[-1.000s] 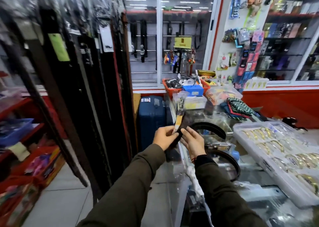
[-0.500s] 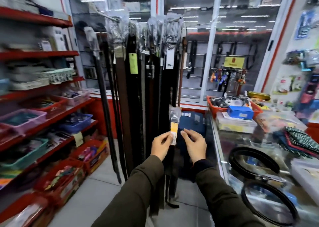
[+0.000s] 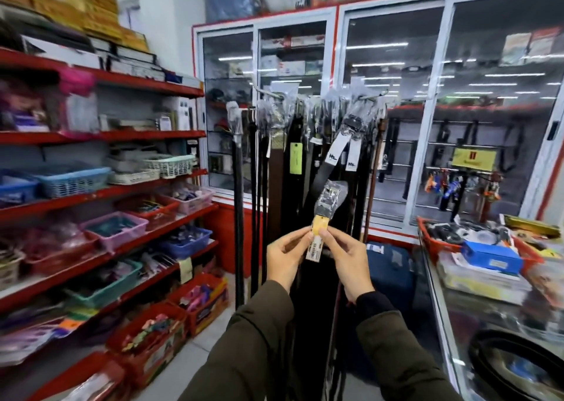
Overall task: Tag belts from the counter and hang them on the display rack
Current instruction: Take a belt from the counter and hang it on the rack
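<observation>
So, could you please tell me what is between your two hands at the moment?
In the head view, the yellow-and-white tag of the black belt sits between the left hand and right hand, pinched by both hands' fingertips.

Hanging belts point(image 3: 308, 168) crowd straight ahead, red shelves point(image 3: 100, 193) left, cluttered counter point(image 3: 476, 281) right

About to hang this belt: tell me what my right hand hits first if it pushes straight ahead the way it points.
Probably the hanging belts on the display rack: the right hand, pinching the tagged belt, points up and forward at them. Depth is unclear from one view.
</observation>
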Demonstrator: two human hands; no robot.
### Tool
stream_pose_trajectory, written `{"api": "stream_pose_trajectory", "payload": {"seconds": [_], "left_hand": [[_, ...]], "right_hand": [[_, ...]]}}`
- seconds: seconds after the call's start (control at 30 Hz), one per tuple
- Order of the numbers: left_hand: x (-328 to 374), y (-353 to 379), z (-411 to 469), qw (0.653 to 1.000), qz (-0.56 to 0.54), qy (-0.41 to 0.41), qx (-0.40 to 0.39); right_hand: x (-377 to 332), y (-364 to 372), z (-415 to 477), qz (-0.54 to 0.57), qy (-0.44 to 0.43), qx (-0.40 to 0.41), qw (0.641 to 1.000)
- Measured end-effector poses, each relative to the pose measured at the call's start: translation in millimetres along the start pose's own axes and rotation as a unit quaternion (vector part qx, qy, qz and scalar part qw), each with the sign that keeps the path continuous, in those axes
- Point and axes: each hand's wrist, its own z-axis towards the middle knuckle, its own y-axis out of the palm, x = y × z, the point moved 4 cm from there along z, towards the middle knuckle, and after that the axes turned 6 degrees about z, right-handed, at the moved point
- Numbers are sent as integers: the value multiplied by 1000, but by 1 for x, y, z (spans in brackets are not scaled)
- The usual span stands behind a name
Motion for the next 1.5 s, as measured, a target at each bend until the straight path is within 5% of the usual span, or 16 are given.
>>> {"api": "stream_pose_trajectory", "payload": {"seconds": [0.2, 0.63, 1.03, 1.5], "left_hand": [[57, -13, 20, 999, 0, 28, -44], [76, -5, -7, 990, -10, 23, -142], [122, -25, -7, 994, -25, 74, -73], [203, -55, 46, 994, 19, 108, 21]], "right_hand": [[-34, 30, 15, 55, -49, -20, 997], [-47, 26, -24, 109, -114, 97, 983], [-87, 60, -6, 93, -84, -24, 992], [-148, 135, 52, 35, -114, -57, 991]]}}
